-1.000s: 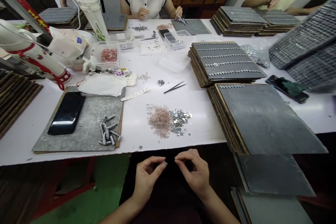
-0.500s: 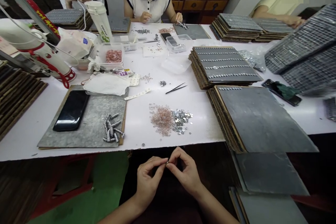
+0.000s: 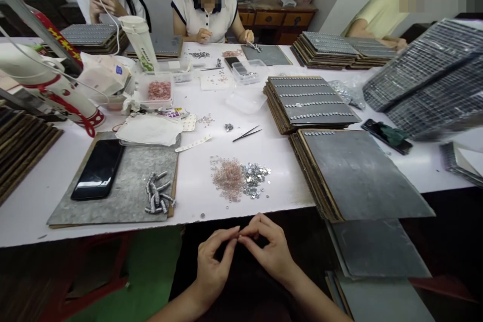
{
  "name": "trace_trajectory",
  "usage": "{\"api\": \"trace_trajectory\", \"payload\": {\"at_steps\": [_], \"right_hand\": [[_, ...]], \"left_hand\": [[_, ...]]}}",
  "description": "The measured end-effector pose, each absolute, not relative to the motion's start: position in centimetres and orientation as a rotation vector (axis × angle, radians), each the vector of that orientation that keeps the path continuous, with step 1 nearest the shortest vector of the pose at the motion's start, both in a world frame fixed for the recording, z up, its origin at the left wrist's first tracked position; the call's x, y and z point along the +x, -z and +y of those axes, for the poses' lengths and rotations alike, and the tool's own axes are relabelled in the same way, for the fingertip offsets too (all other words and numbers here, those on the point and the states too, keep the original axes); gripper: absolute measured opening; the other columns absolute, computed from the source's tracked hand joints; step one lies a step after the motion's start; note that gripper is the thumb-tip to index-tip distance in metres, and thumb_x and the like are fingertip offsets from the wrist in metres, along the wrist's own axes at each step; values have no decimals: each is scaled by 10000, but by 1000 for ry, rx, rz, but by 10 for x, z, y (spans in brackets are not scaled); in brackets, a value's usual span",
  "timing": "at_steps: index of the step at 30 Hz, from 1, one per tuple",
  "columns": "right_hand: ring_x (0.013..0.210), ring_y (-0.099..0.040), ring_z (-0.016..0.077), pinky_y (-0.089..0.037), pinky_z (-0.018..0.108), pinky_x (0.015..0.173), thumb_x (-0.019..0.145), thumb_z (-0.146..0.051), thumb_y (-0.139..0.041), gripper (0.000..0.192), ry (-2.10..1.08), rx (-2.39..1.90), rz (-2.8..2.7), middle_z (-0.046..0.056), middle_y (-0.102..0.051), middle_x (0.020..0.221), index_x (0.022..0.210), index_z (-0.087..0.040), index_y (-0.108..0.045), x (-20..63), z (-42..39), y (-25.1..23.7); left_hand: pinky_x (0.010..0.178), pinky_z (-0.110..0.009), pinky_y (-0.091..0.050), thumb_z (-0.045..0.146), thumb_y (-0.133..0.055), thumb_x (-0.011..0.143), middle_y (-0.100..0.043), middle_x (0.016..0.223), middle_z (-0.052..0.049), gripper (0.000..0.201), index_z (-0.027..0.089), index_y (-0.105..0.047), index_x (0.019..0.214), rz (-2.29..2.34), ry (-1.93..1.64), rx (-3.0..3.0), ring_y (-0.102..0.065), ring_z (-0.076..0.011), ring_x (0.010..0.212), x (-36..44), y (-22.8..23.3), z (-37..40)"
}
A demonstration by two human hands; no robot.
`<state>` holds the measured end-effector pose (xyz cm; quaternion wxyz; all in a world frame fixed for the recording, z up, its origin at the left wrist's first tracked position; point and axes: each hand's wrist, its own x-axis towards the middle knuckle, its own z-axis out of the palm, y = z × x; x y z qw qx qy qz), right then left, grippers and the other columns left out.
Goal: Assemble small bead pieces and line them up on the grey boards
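Note:
Over my lap, just off the table's front edge, my left hand (image 3: 216,259) and my right hand (image 3: 267,246) meet fingertip to fingertip. Each is closed in a pinch of thumb and forefinger. Whatever lies between the fingertips is too small and covered to name. On the table beyond them is a pile of small pinkish clear rings (image 3: 228,179), touching a pile of small silvery discs (image 3: 256,179). Black tweezers (image 3: 247,133) lie farther back, beside a small heap of metal pieces (image 3: 228,127).
At left, a grey board (image 3: 124,176) bears a black phone (image 3: 98,168) and stacked-disc rolls (image 3: 157,193). Stacked grey boards (image 3: 362,171) stand at right, some with rows of discs. A wire-mesh stack (image 3: 426,80) rises behind. Several people sit across the table (image 3: 196,161).
The camera view has shifted, so the table things appear a little lower and farther left. My hands stay pinched together, with the fingertips slightly moved.

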<state>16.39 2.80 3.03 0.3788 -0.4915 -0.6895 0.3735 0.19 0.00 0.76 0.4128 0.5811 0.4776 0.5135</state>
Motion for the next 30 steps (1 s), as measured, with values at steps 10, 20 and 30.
{"api": "trace_trajectory", "payload": {"at_steps": [10,20,30], "right_hand": [[639,-567,131,-437,253,635,828,-297,-617,106,-78,-1781,-1756,-1,-625,707,766,-212,-625,341,146,-128],[819,-626,140,-524,326,771,905,-334,-582,209,-266,-2218,-1495,29,-656,920,950,-136,-630,443,250,-82],[692,-613,173,-437,265,637,747,-507,-630,367,-311,-2109,-1437,38,-703,718,836,-163,-721,456,254,-55]], "left_hand": [[772,-339,-505,-71,-624,777,-697,872,-58,308,152,-693,977,1265,-1577,2075,-638,-188,849,-20,-4,24],[804,-358,-494,-18,-681,770,-727,835,-38,294,182,-713,982,1455,-1615,2288,-659,-195,808,-24,-2,46],[1069,-541,-291,292,-560,899,-581,1360,-128,493,208,-504,1381,1839,-1036,2386,-432,-366,1329,-12,1,54]]}}
